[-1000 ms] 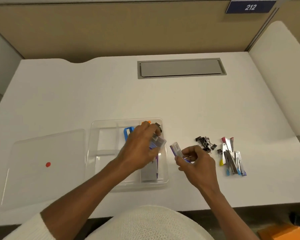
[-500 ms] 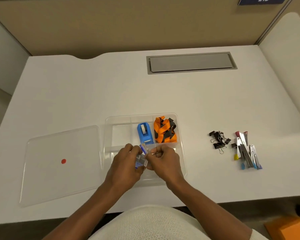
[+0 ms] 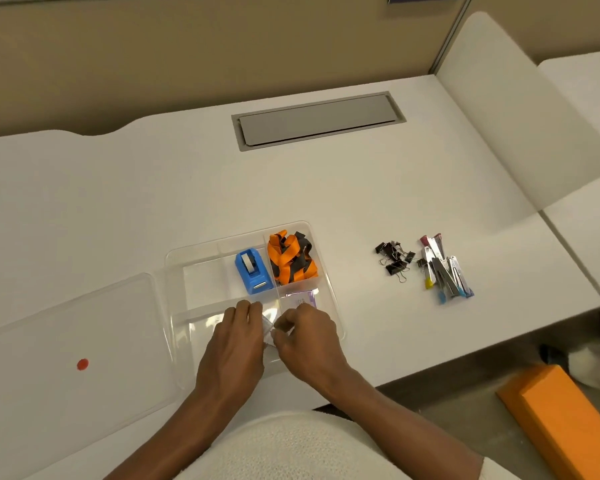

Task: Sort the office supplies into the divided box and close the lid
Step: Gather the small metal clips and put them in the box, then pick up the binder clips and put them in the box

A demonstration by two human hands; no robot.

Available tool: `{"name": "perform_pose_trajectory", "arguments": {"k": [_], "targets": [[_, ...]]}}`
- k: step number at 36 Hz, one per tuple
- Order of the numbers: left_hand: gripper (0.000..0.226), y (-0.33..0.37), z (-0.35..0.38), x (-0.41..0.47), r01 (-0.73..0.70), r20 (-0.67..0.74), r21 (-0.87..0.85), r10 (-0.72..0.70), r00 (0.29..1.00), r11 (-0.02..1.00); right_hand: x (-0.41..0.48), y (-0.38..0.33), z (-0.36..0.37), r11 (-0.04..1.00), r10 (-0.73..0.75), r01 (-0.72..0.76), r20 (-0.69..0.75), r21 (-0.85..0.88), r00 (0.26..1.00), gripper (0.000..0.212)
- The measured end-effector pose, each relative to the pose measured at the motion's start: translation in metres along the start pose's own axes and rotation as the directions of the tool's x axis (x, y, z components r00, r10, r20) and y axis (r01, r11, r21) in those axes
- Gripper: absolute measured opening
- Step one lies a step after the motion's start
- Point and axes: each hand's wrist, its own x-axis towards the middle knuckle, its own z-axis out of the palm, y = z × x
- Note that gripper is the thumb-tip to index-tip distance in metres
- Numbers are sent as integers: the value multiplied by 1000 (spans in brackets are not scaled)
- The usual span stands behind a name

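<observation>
The clear divided box (image 3: 336, 306) sits at the desk's front edge. A blue tape dispenser (image 3: 253, 271) and an orange-and-black lanyard (image 3: 291, 259) fill two rear compartments. A purple-edged small case (image 3: 300, 298) lies in the front right compartment. My left hand (image 3: 234, 344) and my right hand (image 3: 305, 341) meet over the front compartments, both pinching a small clear case (image 3: 268, 330) between them. The clear lid (image 3: 66, 341) with a red dot lies flat to the left of the box.
Black binder clips (image 3: 394, 259) and a pile of coloured-tip clips (image 3: 444, 271) lie on the desk (image 3: 118, 202) to the right. A grey cable hatch (image 3: 317, 121) is at the back. An orange object (image 3: 565, 420) sits on the floor at right.
My right hand came from the desk to the box and joined my left hand on the small case. Both hands moved down toward the front compartments. The view shifted right.
</observation>
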Motion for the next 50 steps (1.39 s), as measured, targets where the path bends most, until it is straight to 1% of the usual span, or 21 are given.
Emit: {"name": "perform_pose_trajectory", "arguments": {"k": [1,2,4,7,9,12,15,18,21,24,27,29,34,37,39,41,44,47,50], "targets": [[78,1,0,1,-14,-3,25,14,1000,1000,0,2,-3,1000,-13,13,-9,-2,1000,21],[77,4,-3,2,-26,-36,33,27,999,999,0,4,-8,1000,-23,23,-20,-1,1000,19],[67,12,-10,5,-48,-31,80,51,998,996,1,9,-22,999,-34,34,-56,10,998,15],[51,24,-16,17,-115,-154,76,126,980,990,5,23,-48,999,-27,32,-156,24,987,13],[48,39,-24,27,-148,-174,77,160,972,986,8,37,-66,1000,-8,14,-231,24,973,14],[37,68,-37,44,-228,-201,64,237,951,971,15,63,-91,999,32,-34,-332,2,943,21],[33,97,-48,61,-329,-222,69,336,915,942,24,89,-109,995,74,-93,-407,-28,910,37],[34,124,-51,82,-409,-211,112,424,881,906,35,112,-121,987,105,-151,-477,-59,873,55],[38,147,-53,102,-458,-169,145,479,862,877,46,133,-128,978,63,-155,-517,-138,854,67],[50,166,-48,125,-474,-125,161,495,860,866,57,149,-132,973,23,-135,-500,-189,866,79],[63,181,-43,148,-472,-86,149,487,869,869,66,159,-134,963,-4,-116,-444,-244,896,87],[71,190,-40,162,-495,-48,159,508,860,854,71,161,-134,952,-13,-114,-409,-284,912,90],[92,204,-34,189,-586,67,182,585,808,789,78,160,-130,917,-6,-150,-389,-370,921,87],[99,209,-32,200,-632,121,193,621,774,750,81,161,-128,903,17,-173,-372,-393,928,82],[100,210,-31,207,-664,153,196,647,747,721,84,162,-128,891,26,-186,-362,-415,932,74],[96,210,-28,213,-693,178,201,670,721,692,88,164,-128,870,23,-193,-355,-453,935,64],[83,210,-23,221,-718,179,199,696,696,667,93,165,-129,845,34,-219,-360,-487,933,53],[71,209,-18,226,-738,178,218,717,674,639,96,165,-127,859,37,-230,-393,-457,919,45],[55,208,-14,228,-732,147,190,718,680,654,99,166,-127,878,57,-235,-397,-417,916,37]]}}
